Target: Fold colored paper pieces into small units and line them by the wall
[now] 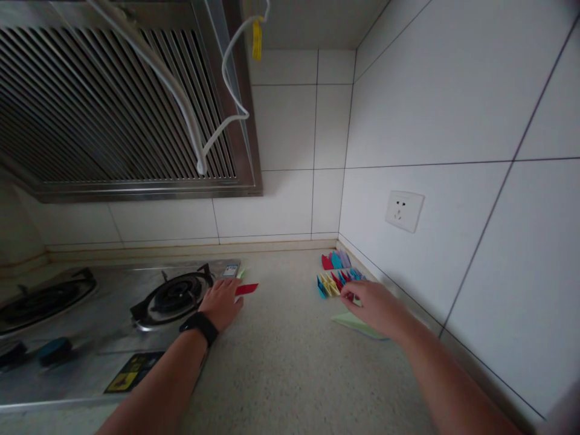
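My left hand, wearing a black wristband, lies palm down at the stove's right edge with its fingers stretched out. Beside its fingertips is a flat red pointed piece; whether they touch it I cannot tell. Just behind sits a small light-green piece. My right hand is closed in a pinch at a row of small folded pieces in blue, yellow, red and purple. What it pinches is hidden. Behind that row stands a second group of red, blue and purple pieces. A pale green sheet lies under the right hand.
A gas stove with black burners takes up the left of the speckled counter. Overhead hangs a metal range hood with a dangling white cable. The tiled right wall carries a power socket.
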### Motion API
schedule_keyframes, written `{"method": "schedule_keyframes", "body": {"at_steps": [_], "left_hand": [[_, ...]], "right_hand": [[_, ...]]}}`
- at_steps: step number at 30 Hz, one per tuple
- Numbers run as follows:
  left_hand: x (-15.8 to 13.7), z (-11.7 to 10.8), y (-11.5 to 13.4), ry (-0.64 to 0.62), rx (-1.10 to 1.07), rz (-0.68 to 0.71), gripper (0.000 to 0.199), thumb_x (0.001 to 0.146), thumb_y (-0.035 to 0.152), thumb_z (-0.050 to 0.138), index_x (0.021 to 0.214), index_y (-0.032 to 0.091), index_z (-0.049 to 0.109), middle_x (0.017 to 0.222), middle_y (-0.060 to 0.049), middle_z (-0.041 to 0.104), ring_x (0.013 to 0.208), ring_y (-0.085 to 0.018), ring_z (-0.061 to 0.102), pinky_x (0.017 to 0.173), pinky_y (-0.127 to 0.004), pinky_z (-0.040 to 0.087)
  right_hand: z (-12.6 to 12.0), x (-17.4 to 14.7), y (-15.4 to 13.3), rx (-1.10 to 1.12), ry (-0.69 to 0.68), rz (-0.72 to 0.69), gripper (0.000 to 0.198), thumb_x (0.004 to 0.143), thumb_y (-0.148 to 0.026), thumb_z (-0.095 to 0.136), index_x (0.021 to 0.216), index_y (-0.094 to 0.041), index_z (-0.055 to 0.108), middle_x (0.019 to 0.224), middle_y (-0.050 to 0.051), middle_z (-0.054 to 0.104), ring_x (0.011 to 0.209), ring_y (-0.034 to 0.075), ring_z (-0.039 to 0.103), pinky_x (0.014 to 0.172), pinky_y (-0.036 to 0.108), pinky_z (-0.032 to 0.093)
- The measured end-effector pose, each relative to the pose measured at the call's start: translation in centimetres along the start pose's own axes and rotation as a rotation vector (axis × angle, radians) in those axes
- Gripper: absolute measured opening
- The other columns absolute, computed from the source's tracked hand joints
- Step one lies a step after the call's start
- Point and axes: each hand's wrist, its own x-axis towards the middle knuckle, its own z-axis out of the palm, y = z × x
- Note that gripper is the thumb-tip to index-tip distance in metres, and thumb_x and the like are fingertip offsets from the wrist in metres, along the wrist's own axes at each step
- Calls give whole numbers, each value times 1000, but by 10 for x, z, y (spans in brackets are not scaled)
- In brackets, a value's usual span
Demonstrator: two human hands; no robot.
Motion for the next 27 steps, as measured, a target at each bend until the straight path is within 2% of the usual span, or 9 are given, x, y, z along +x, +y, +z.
{"method": "schedule_keyframes", "body": {"at_steps": [3,5,10,14,17,21,27], "left_hand": [[7,10,-11,-90,14,-55,54,84,31,49,136,17,46,133,-12,54,125,-30,44,104,-44,31],[9,15,-14,-124,34,-87,53,85,33,48,135,16,47,131,-13,55,124,-31,45,103,-44,32],[9,14,-13,-114,54,-47,38,86,32,48,119,18,59,119,-12,61,117,-29,51,101,-42,35],[8,9,-7,-109,13,-8,37,84,25,51,119,18,60,116,-11,63,110,-27,55,97,-38,38],[5,6,4,-119,-106,56,36,82,17,50,116,17,62,109,-10,65,98,-22,60,89,-32,43],[-3,2,26,-95,-221,178,25,86,18,48,101,19,68,96,-8,65,88,-19,61,81,-28,45],[-21,-14,67,-19,-334,308,23,87,18,51,100,23,68,92,-4,64,83,-16,60,75,-26,45]], "right_hand": [[0,0,-10,36,22,-69,16,85,-26,54,82,-22,69,83,5,69,78,18,61,71,28,40],[2,-1,-13,62,29,-104,16,86,-24,53,82,-21,68,81,5,69,78,18,61,71,27,40],[7,-3,-14,124,45,-141,15,86,-22,54,85,-21,69,81,5,69,77,17,60,72,27,41],[9,-2,-16,142,48,-144,16,87,-23,55,86,-20,70,79,5,69,73,17,60,69,27,41],[11,-3,-20,156,36,-165,15,86,-22,55,87,-20,70,78,4,68,71,15,59,69,27,41],[17,-3,-30,195,8,-221,14,86,-20,55,85,-19,69,77,3,67,70,14,58,68,26,40],[26,-2,-46,316,26,-271,12,86,-17,55,89,-19,66,82,2,66,75,13,57,71,26,41]]}}
